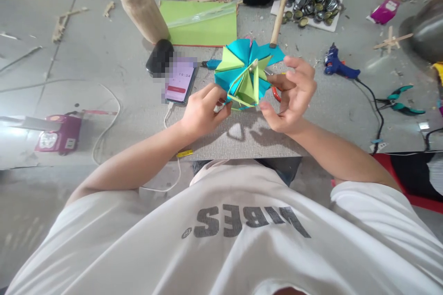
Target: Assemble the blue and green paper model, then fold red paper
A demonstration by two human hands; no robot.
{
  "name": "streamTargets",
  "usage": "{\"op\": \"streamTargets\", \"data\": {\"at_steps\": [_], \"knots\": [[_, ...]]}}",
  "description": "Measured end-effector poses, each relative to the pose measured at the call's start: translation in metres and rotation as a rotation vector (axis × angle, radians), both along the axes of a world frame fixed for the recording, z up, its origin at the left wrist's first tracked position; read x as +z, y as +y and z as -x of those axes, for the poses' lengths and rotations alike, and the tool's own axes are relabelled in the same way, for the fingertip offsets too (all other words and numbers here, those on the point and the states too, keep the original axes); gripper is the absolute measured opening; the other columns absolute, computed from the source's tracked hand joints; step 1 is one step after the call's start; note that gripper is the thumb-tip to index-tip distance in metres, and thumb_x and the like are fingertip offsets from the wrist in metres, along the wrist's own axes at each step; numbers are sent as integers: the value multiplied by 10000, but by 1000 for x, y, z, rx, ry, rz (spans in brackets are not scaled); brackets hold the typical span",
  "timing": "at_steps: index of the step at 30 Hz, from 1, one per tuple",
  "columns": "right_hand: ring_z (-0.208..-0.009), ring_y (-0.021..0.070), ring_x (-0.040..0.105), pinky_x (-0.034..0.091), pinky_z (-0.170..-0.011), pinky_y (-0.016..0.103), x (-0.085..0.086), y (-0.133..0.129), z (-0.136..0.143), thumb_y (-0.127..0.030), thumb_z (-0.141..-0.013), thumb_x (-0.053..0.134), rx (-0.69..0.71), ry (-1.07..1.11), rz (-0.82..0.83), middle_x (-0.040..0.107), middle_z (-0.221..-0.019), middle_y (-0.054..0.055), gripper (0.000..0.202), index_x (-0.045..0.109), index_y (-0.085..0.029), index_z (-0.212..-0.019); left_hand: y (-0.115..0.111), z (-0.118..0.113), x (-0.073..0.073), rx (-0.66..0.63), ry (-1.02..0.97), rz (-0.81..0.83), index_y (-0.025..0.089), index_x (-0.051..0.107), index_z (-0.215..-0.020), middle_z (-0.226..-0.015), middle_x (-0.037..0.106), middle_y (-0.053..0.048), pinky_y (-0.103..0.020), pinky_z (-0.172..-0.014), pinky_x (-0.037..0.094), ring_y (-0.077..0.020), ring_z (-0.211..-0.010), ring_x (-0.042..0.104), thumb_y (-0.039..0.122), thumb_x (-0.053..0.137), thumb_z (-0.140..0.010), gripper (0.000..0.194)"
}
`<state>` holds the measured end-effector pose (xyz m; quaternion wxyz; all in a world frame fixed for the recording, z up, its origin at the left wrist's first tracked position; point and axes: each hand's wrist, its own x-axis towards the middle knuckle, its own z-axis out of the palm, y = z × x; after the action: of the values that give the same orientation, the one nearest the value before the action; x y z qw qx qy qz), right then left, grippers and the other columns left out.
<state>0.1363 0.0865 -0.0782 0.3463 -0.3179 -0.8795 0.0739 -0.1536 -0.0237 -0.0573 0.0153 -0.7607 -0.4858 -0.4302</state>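
Note:
A round folded-paper ornament (245,73) in blue and light green panels is held up over the front of the grey table. A pale green strip forms a loop across its near face. My left hand (206,109) pinches the ornament's lower left edge between thumb and fingers. Beside the right edge, my right hand (292,94) has its fingers spread and curved, with thumb and fingertips close to the paper. Behind the ornament, a blue paper piece (275,54) and a red-orange handle (276,94) show partly.
A lit phone (180,80) with a white cable lies left of the ornament. Farther back are a brown bottle (143,13), green paper (204,23), a wooden-handled tool (278,20) and bottle caps (311,0). A blue glue gun (339,65) and pliers (398,101) lie right.

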Motion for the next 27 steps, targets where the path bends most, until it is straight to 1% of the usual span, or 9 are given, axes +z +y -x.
{"op": "streamTargets", "data": {"at_steps": [3,6,8,10,13,17,22,24,27], "knots": [[-1262,388,742,706,-1008,662,-3,-5,2,-678,-1134,691,-40,61,-50,687,-1510,237,558,638,-332,-1569,6,2,-10,49,-71,4,254,651,-1005,-902,710,-2,-298,-712,614,-171,-786,731,321,742,-1035,117],[-1000,318,771,710,-942,612,6,-16,14,-607,-1174,620,90,243,-159,785,-1181,153,388,686,-296,-1397,9,3,-15,78,-132,13,266,623,-1000,-926,722,-3,-303,-728,627,-178,-809,746,295,764,-1006,144],[-851,259,770,713,-890,547,13,-24,22,-544,-1185,601,187,292,-152,823,-1128,110,381,689,-258,-1420,10,5,-15,97,-132,18,274,606,-1004,-921,728,-14,-326,-742,622,-201,-822,750,279,772,-1006,166],[-786,222,772,707,-839,478,16,-31,28,-494,-1183,614,214,272,-91,860,-1166,105,390,695,-235,-1463,10,8,-14,132,-96,2,278,595,-1003,-901,721,-23,-345,-752,603,-223,-833,745,296,766,-1012,173],[-783,210,781,678,-789,411,17,-35,32,-430,-1179,643,236,259,-86,878,-1147,99,334,722,-226,-1431,10,13,-14,191,-18,-42,279,576,-987,-883,700,-34,-362,-788,582,-247,-863,734,381,747,-1019,202],[-814,208,790,641,-767,369,18,-35,33,-353,-1186,631,357,230,-143,857,-1094,81,290,712,-215,-1428,11,14,-15,192,-34,-102,290,505,-944,-844,658,-34,-375,-777,558,-248,-811,691,513,744,-1040,340],[-882,224,785,630,-811,358,18,-38,34,-289,-1171,625,438,173,-190,847,-1180,102,369,655,-198,-1528,15,6,-15,197,-177,-186,300,405,-902,-823,648,-21,-387,-751,547,-245,-774,684,431,788,-944,407],[-952,252,796,638,-832,375,17,-42,35,-264,-1150,623,421,118,-205,845,-1267,140,431,644,-190,-1574,15,5,-15,232,-226,-152,302,377,-883,-822,648,-14,-391,-749,548,-244,-780,671,427,834,-877,474],[-1051,294,803,652,-849,402,14,-46,36,-259,-1136,611,357,54,-248,831,-1350,178,489,641,-186,-1619,14,4,-18,280,-328,17,302,370,-856,-807,607,-2,-409,-757,538,-246,-784,639,457,886,-833,540]]}}
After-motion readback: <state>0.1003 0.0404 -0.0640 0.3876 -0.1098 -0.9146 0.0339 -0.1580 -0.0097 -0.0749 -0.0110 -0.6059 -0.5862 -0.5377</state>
